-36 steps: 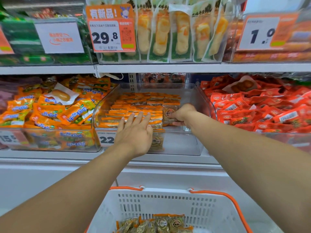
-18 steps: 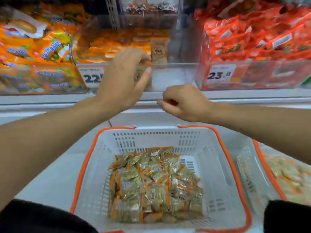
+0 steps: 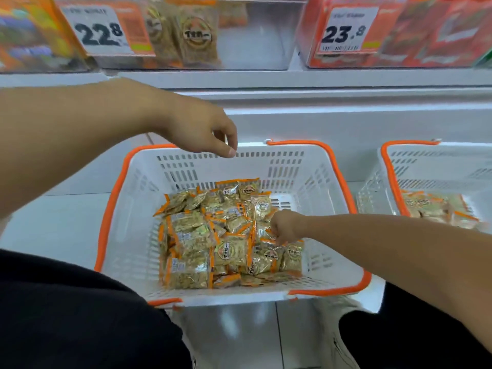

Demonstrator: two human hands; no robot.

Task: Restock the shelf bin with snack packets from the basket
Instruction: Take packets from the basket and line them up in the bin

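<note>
Down at the centre of the frame, the right hand [image 3: 286, 227] was sunk among the snack packets [image 3: 229, 235] heaped in the white basket [image 3: 330, 187], its fingers curled down into the pile, though whether they had caught a packet could not be told. Toward the upper left, the left hand [image 3: 205, 130] hung over the basket's far rim, loosely curled and holding nothing. Along the top edge stood the clear shelf bin [image 3: 255, 46], a few packets upright behind its 22.8 price tag [image 3: 102, 29].
</note>
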